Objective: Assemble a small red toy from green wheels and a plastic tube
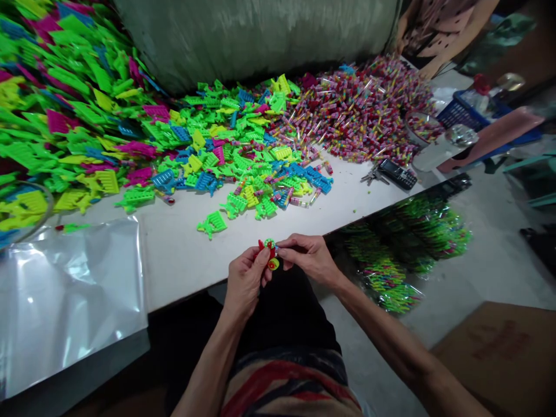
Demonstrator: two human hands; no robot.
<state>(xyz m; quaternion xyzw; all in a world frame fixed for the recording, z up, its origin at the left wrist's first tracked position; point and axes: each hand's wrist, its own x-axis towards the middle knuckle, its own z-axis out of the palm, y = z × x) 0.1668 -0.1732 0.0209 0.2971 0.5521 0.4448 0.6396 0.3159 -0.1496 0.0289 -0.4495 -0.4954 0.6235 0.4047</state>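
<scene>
Just off the table's front edge, my left hand (248, 275) pinches a small plastic toy piece (270, 248) coloured red, green and yellow. My right hand (309, 255) meets it from the right, thumb and fingertips pressed together at the piece's right side; what exactly lies between those fingertips is too small to make out. On the white table (186, 249) ahead lies a single green comb-like plastic piece (212, 225). Behind it spreads a heap of green, yellow, blue and pink comb-like pieces (191, 150). Small candy-filled tubes (356, 110) are piled at the back right.
Clear plastic bags (78, 301) lie at the left. Keys (374, 175) and a black phone (397, 174) sit near the right edge, by a blue basket (464, 110). Bagged green pieces (395, 255) and a cardboard box (499, 359) are below. Another person's arm (460, 40) reaches in at top right.
</scene>
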